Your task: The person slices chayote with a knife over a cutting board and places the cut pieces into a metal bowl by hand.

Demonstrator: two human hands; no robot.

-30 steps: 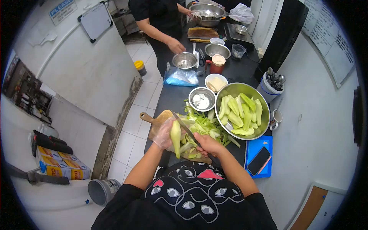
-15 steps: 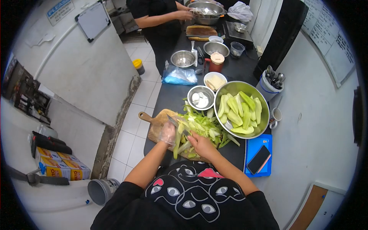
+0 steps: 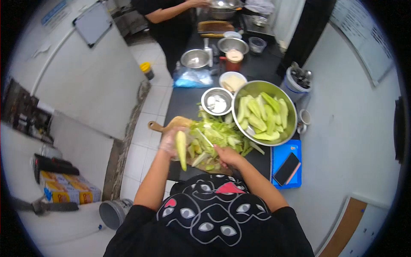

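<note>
My left hand [image 3: 169,143], in a clear plastic glove, is closed round a long, pale green peeled vegetable piece [image 3: 181,150] above the left part of the wooden cutting board [image 3: 180,121]. A knife [image 3: 206,138] is gripped in my right hand [image 3: 229,156], its blade pointing up and to the left over the board. Pale green strips and peelings [image 3: 218,133] lie heaped over the board and spill past its right edge. Just beyond stands a large steel bowl [image 3: 293,118] holding several similar pale green pieces. A small steel bowl [image 3: 205,110] with white pieces stands beside it.
A white bowl [image 3: 221,80], a red mug [image 3: 233,64], a blue plastic bag [image 3: 193,79] and steel bowls stand farther along the counter. At right are a phone [image 3: 287,168] on a blue folder, a cup and a utensil bucket [image 3: 296,82]. Another person [image 3: 167,25] stands at the far end.
My left hand has moved left with the vegetable piece, away from the knife. The knife blade now shows over the heap. The whole view has shifted slightly.
</note>
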